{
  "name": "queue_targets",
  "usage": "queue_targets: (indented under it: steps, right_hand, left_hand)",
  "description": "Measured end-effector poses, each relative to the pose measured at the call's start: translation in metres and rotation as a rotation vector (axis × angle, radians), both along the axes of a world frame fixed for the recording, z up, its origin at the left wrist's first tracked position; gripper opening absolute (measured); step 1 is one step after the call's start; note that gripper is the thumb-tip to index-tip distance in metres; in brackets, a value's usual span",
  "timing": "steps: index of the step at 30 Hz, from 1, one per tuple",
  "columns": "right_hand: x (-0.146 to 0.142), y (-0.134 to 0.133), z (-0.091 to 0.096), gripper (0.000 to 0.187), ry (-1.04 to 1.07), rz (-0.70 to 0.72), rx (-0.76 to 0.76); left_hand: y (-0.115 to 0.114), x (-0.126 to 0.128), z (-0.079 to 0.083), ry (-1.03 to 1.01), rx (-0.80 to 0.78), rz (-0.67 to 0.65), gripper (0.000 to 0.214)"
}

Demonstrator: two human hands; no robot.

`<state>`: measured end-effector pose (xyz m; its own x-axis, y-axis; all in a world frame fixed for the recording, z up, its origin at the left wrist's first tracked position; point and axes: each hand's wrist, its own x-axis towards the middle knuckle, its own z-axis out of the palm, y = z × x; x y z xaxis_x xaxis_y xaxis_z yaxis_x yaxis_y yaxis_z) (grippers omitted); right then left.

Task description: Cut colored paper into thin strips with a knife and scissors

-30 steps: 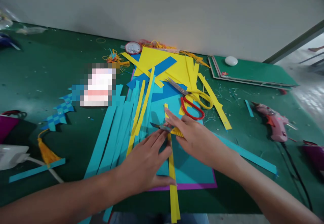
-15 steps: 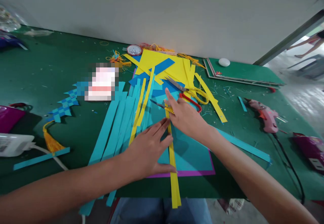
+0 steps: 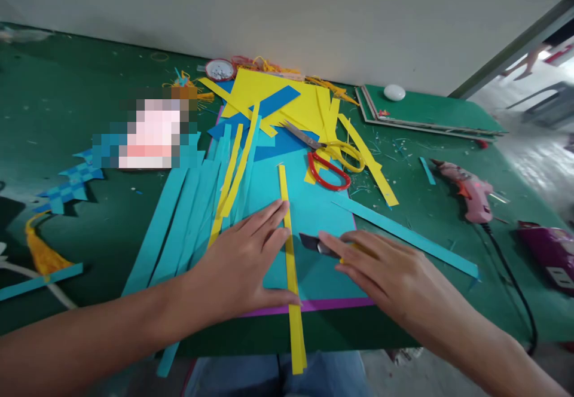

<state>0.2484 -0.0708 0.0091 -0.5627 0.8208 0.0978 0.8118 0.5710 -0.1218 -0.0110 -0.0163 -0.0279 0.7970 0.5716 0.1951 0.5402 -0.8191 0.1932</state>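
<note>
Shifted, head view: right hand [image 3: 381, 259] with cutter [image 3: 309, 241], from upper end of yellow strip [image 3: 291, 259] to its right side. Cutter: pinched in right fingers, blade apart from strip. Strip: lies on turquoise sheet [image 3: 323, 283] under left hand [image 3: 251, 253], fingers together, thumb spread. Step, apparently: steadying strip; next move calls for fingertips clear of blade.

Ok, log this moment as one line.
left hand: resting on yellow strip | right hand: holding knife, right of strip | scissors: lying beyond both hands
</note>
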Motion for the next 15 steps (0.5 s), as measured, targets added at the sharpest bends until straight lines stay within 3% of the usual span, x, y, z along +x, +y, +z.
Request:
queue_targets:
  steps: [4,15]
  right_hand:
    - [0.003,-0.013,-0.010,0.037,-0.026,0.083,0.105]
    - [-0.001,-0.016,-0.009,0.042,-0.144,0.103,0.066]
  left_hand:
    - [0.000,0.000,0.001,0.017,-0.005,0.002,0.084]
    - [-0.001,0.001,0.003,0.029,-0.022,0.023,0.084]
